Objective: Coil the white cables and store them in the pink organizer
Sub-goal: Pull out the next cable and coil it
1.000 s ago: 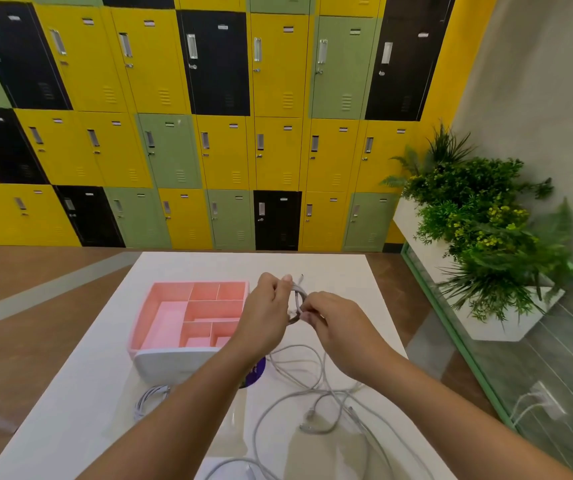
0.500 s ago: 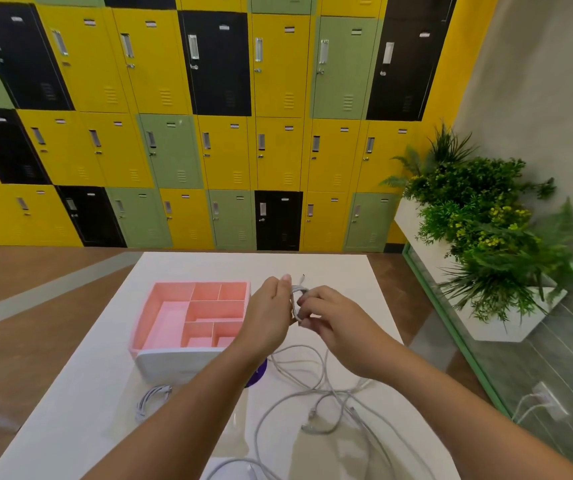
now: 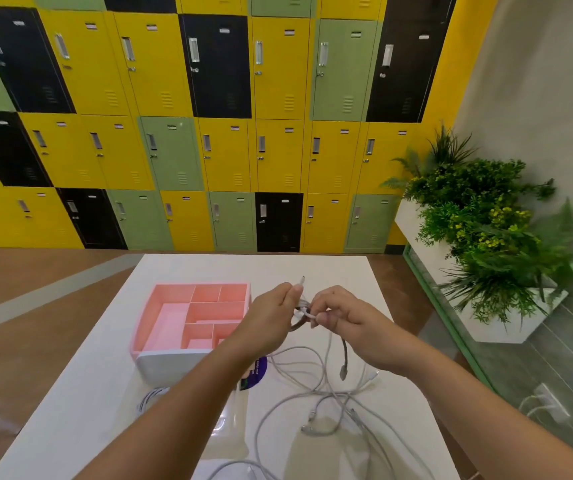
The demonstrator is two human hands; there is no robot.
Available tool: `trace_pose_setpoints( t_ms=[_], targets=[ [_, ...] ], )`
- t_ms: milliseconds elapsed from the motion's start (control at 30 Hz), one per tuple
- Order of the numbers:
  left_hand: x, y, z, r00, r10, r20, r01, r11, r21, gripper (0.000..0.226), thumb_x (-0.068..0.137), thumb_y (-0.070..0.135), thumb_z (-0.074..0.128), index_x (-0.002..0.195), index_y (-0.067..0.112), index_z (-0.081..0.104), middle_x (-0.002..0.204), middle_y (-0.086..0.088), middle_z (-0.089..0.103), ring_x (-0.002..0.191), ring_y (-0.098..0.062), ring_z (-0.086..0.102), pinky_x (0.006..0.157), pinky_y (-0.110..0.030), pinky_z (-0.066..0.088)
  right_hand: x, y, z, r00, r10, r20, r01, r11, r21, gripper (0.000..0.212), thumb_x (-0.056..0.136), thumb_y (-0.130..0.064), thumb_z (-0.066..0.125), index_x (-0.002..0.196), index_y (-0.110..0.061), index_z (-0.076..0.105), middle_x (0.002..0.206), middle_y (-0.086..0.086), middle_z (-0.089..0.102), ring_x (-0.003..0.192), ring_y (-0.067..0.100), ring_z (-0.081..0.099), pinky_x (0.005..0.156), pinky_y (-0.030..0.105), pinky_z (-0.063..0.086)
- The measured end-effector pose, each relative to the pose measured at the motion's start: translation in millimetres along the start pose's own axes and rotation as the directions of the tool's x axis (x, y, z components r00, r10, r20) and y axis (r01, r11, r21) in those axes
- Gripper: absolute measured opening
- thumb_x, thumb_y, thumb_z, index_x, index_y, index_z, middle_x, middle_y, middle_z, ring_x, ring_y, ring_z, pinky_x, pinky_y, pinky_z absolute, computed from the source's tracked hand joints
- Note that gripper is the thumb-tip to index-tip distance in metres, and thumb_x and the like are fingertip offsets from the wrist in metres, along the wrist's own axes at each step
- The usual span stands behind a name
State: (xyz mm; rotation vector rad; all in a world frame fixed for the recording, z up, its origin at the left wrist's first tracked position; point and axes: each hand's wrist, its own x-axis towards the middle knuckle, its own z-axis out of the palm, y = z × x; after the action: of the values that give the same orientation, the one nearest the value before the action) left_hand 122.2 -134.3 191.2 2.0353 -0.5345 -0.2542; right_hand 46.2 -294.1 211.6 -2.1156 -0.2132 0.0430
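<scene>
Your left hand point(image 3: 273, 315) pinches the white cable coil point(image 3: 301, 310), your right hand point(image 3: 349, 322) pinches its tail: wind snug turns to fit the pink organizer point(image 3: 144, 320).

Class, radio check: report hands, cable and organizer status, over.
Left hand and right hand both pinching cable coil, tail hanging. Pink organizer left of hands, no cable seen inside. Loose cables tangled on table; nothing blocking.

Organizer point(image 3: 167, 317) pink, white front; cables point(image 3: 316, 396) white, possibly greyish; lockers point(image 3: 209, 98) yellow-green-black patchwork
</scene>
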Motion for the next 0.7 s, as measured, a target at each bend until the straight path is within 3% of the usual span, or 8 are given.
trace_pose_setpoints(
  t_ms=[167, 267, 367, 500, 633, 700],
  targets=[
    [-3.1, 0.5, -11.7, 0.984, 0.028, 0.174, -0.026, 1.000, -0.018, 0.026, 0.102, 0.041, 0.037, 0.095, 0.021, 0.051, 0.078, 0.006, 0.053, 0.068, -0.009, 0.047, 0.065, -0.024, 0.040, 1.2, 3.5, -6.6, 0.994, 0.097, -0.048, -0.086, 0.976, 0.200, 0.021, 0.101, -0.024, 0.045, 0.092, -0.017, 0.063, 0.109, 0.003, 0.064, 0.110, 0.016, 0.062, 0.109, 0.049, 0.036],
    [-0.1, 0.4, -11.5, 0.992, 0.072, 0.099, -0.076, 0.996, 0.037, 0.022, 0.102, 0.036, 0.039, 0.091, 0.023, 0.053, 0.076, 0.004, 0.055, 0.067, -0.011, 0.048, 0.065, -0.032, 0.044, 1.9, -1.8, -6.7, 0.996, 0.091, -0.014, -0.087, 0.981, 0.171, 0.022, 0.102, -0.023, 0.044, 0.093, -0.016, 0.062, 0.107, 0.004, 0.064, 0.108, 0.013, 0.063, 0.107, 0.044, 0.040],
    [0.2, -1.1, -9.3, 0.996, 0.093, 0.016, -0.094, 0.991, 0.100, 0.027, 0.102, 0.038, 0.039, 0.087, 0.021, 0.054, 0.074, 0.000, 0.056, 0.066, -0.015, 0.048, 0.067, -0.043, 0.047, 4.3, -11.5, -9.5, 0.996, 0.083, -0.025, -0.082, 0.997, 0.009, 0.019, 0.101, -0.019, 0.044, 0.095, -0.014, 0.061, 0.103, 0.001, 0.067, 0.102, 0.010, 0.062, 0.097, 0.029, 0.047],
    [0.1, -1.1, -11.3, 0.996, 0.082, -0.027, -0.077, 0.988, 0.137, 0.035, 0.101, 0.043, 0.039, 0.083, 0.017, 0.054, 0.078, -0.005, 0.061, 0.067, -0.018, 0.052, 0.069, -0.045, 0.050, 6.2, -20.3, -20.3, 0.997, -0.017, -0.070, -0.008, 0.939, -0.345, 0.017, 0.100, -0.018, 0.046, 0.089, -0.023, 0.058, 0.098, -0.004, 0.061, 0.092, 0.012, 0.053, 0.076, 0.014, 0.039],
    [-2.7, 4.1, -11.9, 0.998, 0.058, 0.004, -0.058, 0.995, 0.087, 0.036, 0.101, 0.042, 0.038, 0.077, 0.019, 0.052, 0.071, 0.002, 0.054, 0.063, -0.011, 0.050, 0.068, -0.038, 0.050, 9.6, -9.8, -32.4, 0.968, -0.205, -0.146, 0.059, 0.749, -0.660, 0.017, 0.099, -0.023, 0.049, 0.096, -0.022, 0.066, 0.097, -0.012, 0.056, 0.092, 0.014, 0.042, 0.080, 0.026, 0.037],
    [-4.1, 7.9, -10.4, 0.998, 0.032, 0.056, -0.030, 0.999, -0.037, 0.037, 0.101, 0.041, 0.039, 0.074, 0.020, 0.050, 0.067, 0.004, 0.050, 0.059, -0.010, 0.046, 0.066, -0.034, 0.047, 12.7, -0.9, -35.9, 0.938, -0.277, -0.209, 0.055, 0.713, -0.699, 0.016, 0.097, -0.020, 0.053, 0.098, -0.018, 0.069, 0.097, -0.008, 0.058, 0.090, 0.015, 0.042, 0.079, 0.029, 0.040]
  ],
)
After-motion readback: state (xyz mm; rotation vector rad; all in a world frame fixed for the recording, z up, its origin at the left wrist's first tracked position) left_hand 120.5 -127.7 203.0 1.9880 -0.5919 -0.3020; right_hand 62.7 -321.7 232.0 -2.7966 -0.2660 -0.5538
